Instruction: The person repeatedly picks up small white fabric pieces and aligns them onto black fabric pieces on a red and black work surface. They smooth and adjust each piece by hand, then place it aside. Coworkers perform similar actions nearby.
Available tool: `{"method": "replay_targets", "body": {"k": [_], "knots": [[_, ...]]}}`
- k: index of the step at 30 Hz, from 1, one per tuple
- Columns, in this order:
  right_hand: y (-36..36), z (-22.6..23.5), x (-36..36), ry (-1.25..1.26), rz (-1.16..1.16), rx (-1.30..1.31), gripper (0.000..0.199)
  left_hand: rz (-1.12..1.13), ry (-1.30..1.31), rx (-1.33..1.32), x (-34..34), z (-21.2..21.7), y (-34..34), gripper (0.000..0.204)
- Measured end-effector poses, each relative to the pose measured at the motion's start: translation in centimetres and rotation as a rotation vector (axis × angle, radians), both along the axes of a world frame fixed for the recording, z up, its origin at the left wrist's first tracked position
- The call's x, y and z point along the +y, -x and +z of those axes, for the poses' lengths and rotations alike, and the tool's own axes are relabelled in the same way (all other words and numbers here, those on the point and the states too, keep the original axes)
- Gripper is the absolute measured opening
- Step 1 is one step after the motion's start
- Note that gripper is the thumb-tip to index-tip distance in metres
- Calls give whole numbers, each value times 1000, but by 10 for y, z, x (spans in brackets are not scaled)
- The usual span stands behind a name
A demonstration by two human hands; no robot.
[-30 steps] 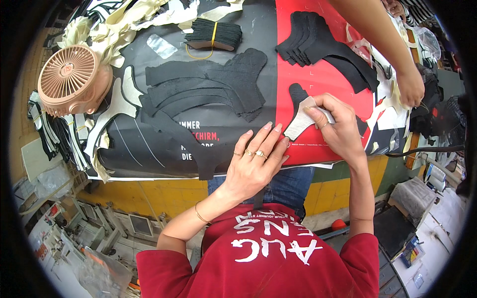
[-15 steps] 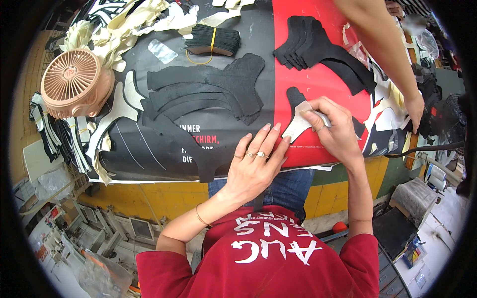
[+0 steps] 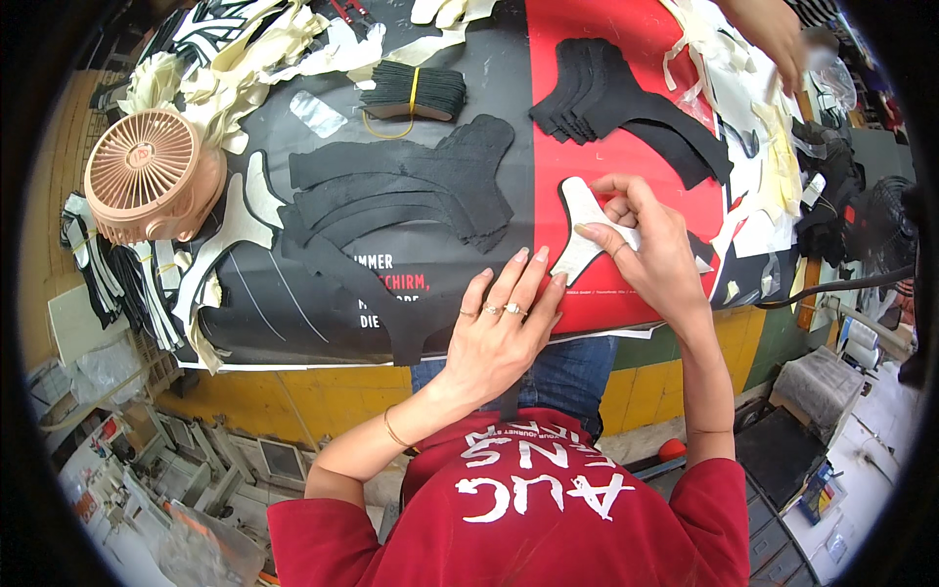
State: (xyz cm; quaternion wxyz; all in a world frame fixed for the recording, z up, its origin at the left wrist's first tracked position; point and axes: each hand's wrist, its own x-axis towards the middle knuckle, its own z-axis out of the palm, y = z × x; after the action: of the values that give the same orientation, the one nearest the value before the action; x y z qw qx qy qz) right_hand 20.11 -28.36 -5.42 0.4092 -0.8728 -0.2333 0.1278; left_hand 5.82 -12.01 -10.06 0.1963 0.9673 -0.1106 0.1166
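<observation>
A white Y-shaped cut piece [image 3: 584,235] lies over a black piece of similar outline, whose dark border shows along its edge. My right hand [image 3: 646,240] pinches the white piece at its right side, thumb on top and fingers curled; part of the piece is hidden beneath the hand. Flat on the covered table's near edge, my left hand [image 3: 504,328] has its fingers stretched out. Its index fingertip is at the lower tip of the white piece. To its left, overlapping black cut pieces [image 3: 391,181] are spread out.
Fanned black pieces [image 3: 597,88] lie beyond my right hand. A banded black bundle [image 3: 411,93] rests farther back. At left are a pink fan [image 3: 147,176] and white curved pieces [image 3: 235,230]. Pale scraps [image 3: 773,157] lie at right, near another person's hand [image 3: 768,34].
The white piece has shifted up and now covers the black tip that was showing. My right fingers have spread along its side. The other person's arm has drawn back toward the far right.
</observation>
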Motion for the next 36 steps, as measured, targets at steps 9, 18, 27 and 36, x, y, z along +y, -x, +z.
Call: {"method": "replay_targets", "body": {"k": [9, 18, 27, 36], "knots": [[-1, -1, -2, 11, -19, 45, 45, -1, -7, 8, 0, 0, 0, 44], [-4, -2, -4, 21, -2, 47, 44, -10, 231, 118, 1, 23, -26, 53], [-5, -3, -6, 31, 2, 64, 31, 6, 67, 114, -7, 7, -44, 62], [-8, 1, -6, 18, -2, 85, 37, 13, 86, 101, -9, 2, -42, 68]]}}
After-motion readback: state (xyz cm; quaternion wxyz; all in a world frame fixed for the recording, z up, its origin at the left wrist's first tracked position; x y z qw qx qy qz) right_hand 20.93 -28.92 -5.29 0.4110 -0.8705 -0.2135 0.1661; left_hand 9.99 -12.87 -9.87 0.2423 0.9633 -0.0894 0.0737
